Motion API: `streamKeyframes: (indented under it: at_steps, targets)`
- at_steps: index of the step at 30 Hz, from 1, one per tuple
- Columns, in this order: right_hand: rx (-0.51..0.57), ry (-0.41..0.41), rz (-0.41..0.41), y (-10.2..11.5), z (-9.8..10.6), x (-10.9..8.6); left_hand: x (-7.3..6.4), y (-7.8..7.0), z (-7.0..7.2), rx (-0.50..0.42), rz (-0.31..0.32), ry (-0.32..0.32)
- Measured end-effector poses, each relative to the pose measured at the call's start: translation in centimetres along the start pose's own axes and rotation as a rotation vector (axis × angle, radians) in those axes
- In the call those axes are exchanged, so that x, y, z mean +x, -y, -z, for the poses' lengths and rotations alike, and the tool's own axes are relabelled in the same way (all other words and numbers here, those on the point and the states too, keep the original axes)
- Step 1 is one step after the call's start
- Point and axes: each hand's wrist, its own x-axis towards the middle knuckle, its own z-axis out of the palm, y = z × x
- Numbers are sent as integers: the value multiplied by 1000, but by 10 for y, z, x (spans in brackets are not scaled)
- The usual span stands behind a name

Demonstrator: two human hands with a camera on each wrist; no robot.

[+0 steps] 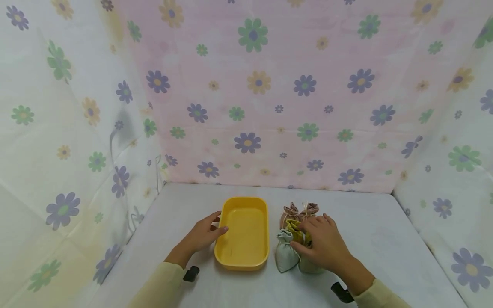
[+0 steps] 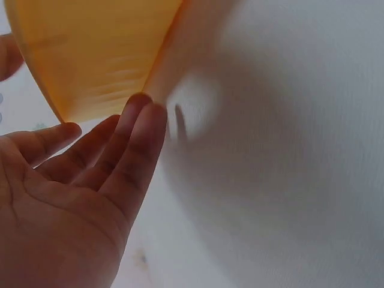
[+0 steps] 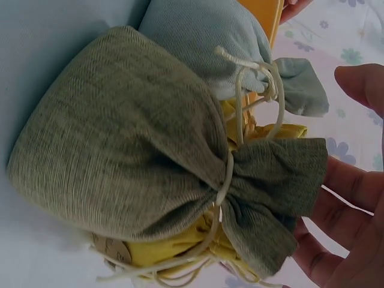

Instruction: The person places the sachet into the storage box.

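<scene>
Now the left hand [image 1: 203, 233] holds the left side of the yellow tray [image 1: 246, 233], with its thumb over the edge and its fingers on the outside. Just to the right of the tray, on the white table [image 1: 369, 231], sit a pale blue bag [image 1: 286, 258], yellow bags [image 1: 293, 231], two brown bags [image 1: 291, 211] and a dark green bag [image 3: 120, 138], all close together. The right hand [image 1: 325, 244] has its thumb and fingers wide apart by the dark green bag's tied top, but I can't tell if they touch it.
</scene>
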Motion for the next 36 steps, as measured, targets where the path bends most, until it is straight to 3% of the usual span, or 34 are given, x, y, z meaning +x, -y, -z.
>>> streamKeyframes:
  at_steps: [11,24,36]
  targets:
    - [37,-35,3,5,-19,5,5,3,-2,-324,60,49]
    - [76,39,-65,15,-25,12,9,21,-2,-533,79,114]
    - [103,-69,-52,13,-28,8,8,29,0,-660,101,160]
